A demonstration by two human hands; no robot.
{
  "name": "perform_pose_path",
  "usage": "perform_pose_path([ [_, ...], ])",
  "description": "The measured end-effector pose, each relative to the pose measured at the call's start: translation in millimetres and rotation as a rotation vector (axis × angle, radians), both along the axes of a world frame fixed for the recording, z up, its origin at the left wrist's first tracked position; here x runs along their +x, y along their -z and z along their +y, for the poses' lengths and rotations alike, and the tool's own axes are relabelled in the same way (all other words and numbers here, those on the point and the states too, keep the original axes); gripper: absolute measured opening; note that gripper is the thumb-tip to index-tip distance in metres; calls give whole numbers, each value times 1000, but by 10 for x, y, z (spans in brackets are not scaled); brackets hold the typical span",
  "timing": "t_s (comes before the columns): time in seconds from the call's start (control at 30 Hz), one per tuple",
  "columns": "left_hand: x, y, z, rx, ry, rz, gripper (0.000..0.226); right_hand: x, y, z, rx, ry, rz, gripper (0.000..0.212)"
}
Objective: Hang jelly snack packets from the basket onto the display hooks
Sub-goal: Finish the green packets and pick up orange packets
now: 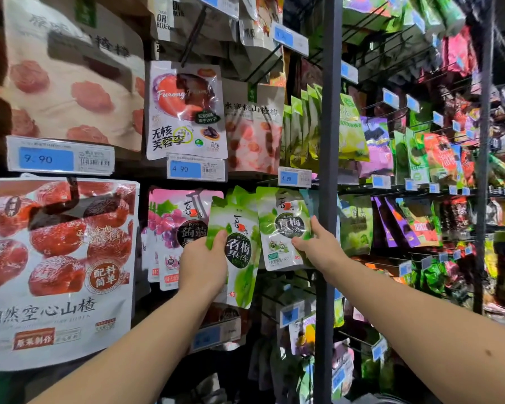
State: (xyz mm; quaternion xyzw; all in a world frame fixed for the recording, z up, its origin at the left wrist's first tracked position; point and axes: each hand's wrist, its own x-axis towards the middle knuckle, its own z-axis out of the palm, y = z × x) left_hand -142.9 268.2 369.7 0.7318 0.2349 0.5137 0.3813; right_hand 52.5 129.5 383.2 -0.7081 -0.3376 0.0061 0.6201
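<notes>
Packet of green jelly gripped upright in left hand, just left of hanging green packets; right hand pinching those. Top edge nearly level with theirs, hook itself hidden.

Both bare arms reached forward. The left hand, well left of the grey post, gripped a tilted green packet; the right hand, just beside the post, pinched an upright green packet.

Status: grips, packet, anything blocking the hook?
Left grip holds tilted green jelly packet. Right grip pinches second green packet. Hook hidden; pink packets close left.
</notes>
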Motion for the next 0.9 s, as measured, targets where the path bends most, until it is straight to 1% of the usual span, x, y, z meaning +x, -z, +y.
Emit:
perform_pose_path([
  [0.13,7,21,4,9,14,-13,55,54,26,-80,-1,13,-39,79],
  [0.23,10,-10,-35,27,-9,8,56,61,42,-77,-9,4,-26,74],
  [0.33,1,-22,-21,41,-28,17,56,32,101,28,-48,15,-87,76],
  [0.43,-58,19,43,20,-40,-20,54,37,166,222,-91,25,-138,78],
  [0.6,-112,75,125,4,-54,-29,54,29,152,521,-107,84,-51,70],
  [0.7,-103,53,142,33,-52,-25,56,28,124,659,-136,84,-42,65],
  [0.8,-79,31,137,37,-52,-23,57,43,101,757,-162,105,-43,49],
  [0.83,-66,30,130,31,-47,-27,56,60,97,770,-168,109,-52,48],
  [0.9,-45,26,95,27,-30,-41,54,57,85,735,-177,105,-65,55],
])
